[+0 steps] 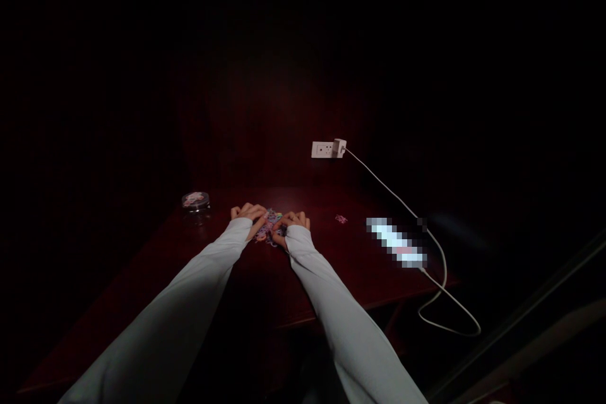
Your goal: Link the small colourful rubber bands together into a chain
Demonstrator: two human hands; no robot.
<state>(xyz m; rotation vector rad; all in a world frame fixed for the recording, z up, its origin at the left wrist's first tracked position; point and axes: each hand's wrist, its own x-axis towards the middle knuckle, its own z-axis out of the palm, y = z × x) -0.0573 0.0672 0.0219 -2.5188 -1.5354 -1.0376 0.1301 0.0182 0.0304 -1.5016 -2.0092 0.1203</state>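
In the head view, the left hand (248, 214) and the right hand (292, 226) rest on either side of a pile (269, 225) of small, colorful, ring-like pieces on the dark red counter (326, 278). The pile lies between the two hands, with some of its pieces showing nearest the wearer. Both hands have their fingers bent and partly apart, with the thumbs reaching inward to the edges of the pile; whether either one pinches a piece is too small and dim to tell. Pale long sleeves (341, 312) cover both arms up to the wrists. To the right of the right hand, well apart from it, lies a small pink cluster (341, 219). Farther right is a bright phone (396, 242), its surface blurred into blocks, with a white cable (392, 192) joined to its near end. The cable loops past the right side of the counter and runs up to a charger (339, 146) plugged into a white socket (322, 149) on the wall beyond the hands. To the left of the left hand, apart from it, stands a clear jar (196, 209) with pink and white shapes on its top.
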